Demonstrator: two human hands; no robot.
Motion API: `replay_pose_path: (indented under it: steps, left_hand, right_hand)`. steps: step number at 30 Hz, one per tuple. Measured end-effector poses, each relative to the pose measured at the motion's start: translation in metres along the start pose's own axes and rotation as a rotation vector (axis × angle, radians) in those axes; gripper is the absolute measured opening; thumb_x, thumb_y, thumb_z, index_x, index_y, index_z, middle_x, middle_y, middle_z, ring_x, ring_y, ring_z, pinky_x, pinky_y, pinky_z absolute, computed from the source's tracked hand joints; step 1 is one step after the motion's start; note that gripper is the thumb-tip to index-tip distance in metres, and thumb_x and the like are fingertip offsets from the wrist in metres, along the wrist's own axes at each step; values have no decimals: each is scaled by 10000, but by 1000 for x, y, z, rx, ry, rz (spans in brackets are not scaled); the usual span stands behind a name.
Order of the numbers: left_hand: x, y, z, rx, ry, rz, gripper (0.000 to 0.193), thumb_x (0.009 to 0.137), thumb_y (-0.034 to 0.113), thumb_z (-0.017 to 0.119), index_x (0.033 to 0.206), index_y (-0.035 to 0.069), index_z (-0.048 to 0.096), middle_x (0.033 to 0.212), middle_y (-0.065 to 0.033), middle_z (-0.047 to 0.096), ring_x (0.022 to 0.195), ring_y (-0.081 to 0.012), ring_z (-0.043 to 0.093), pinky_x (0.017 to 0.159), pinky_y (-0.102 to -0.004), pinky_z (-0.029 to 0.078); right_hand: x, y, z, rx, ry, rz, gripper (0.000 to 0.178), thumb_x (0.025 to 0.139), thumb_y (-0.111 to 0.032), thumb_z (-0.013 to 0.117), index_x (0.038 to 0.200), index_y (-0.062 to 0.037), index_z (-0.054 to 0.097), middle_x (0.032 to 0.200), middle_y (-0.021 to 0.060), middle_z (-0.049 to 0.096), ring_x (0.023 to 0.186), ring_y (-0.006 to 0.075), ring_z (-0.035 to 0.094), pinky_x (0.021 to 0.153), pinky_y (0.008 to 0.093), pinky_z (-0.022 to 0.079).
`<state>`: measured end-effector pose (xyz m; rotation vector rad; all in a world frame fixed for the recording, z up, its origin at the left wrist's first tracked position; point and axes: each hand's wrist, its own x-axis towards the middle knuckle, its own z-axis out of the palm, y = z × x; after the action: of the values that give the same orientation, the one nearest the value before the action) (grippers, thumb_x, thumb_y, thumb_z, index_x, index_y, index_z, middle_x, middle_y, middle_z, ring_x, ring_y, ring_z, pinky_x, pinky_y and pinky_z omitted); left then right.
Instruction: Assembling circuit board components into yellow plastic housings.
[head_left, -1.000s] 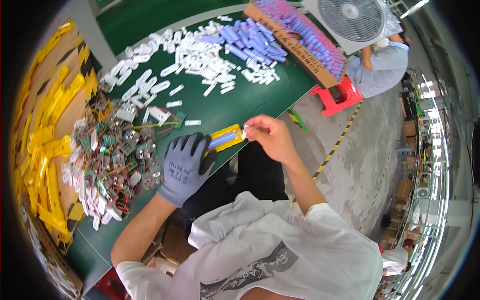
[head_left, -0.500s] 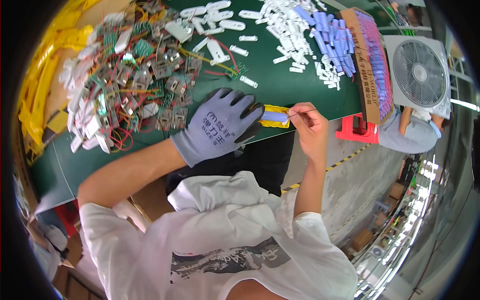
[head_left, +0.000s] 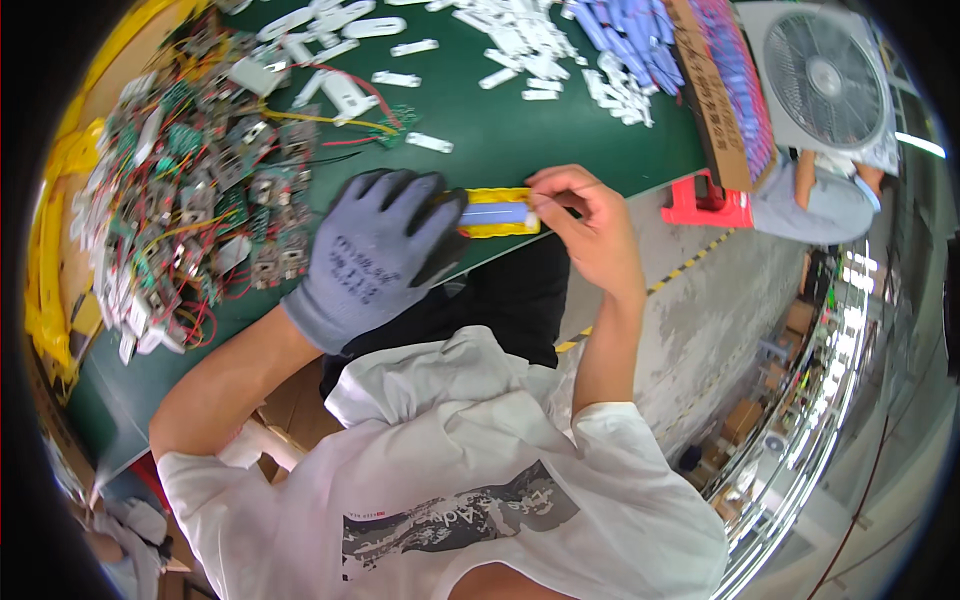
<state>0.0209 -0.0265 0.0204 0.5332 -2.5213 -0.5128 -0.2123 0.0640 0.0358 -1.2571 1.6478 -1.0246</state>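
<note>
Yellow casing (head_left: 497,194) at edge of green table (head_left: 600,145), grey floor (head_left: 660,330), fan (head_left: 823,80)

I get a bright, evenly lit picture, with faint shadows on the green tabletop (head_left: 620,160). Strip lights (head_left: 838,370) glare white along the right, bowed by the fisheye toward a black rim. Shelving (head_left: 745,425) there looks soft, and lettering (head_left: 358,272) on the gloved left hand (head_left: 374,240) smears.

Both hands (head_left: 370,255) at a yellow casing (head_left: 498,194)
</note>
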Motion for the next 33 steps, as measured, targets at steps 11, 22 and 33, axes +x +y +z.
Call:
replay_pose_path:
  steps: [11, 22, 33]
  left_hand:
    - [5, -9, -13, 52, -71, 31, 524, 674, 186, 757, 1150, 68, 574, 1167, -137, 564, 1006, -337, 552, 878, -456, 438]
    - [15, 13, 0, 381, 96, 136, 489, 733, 240, 741, 1174, 87, 595, 1200, -190, 517, 1127, -396, 472, 932, -497, 393]
    - [24, 52, 20, -518, 309, -494, 996, 800, -23, 672, 1512, 118, -9, 1183, -174, 538, 886, -210, 603, 659, -319, 494]
  right_hand:
    - [1, -13, 8, -15, 10, 78, 490, 780, 1, 679, 1250, -48, 548, 1034, 81, 642, 763, 111, 594, 715, 257, 478]
    - [-11, 15, 6, -340, 92, -348, 473, 619, -196, 816, 1051, -74, 667, 908, 76, 608, 855, 250, 611, 758, 361, 492]
    - [-9, -6, 40, 47, 580, -206, 366, 611, -184, 838, 886, -54, 636, 816, 75, 608, 675, 225, 630, 600, 314, 495]
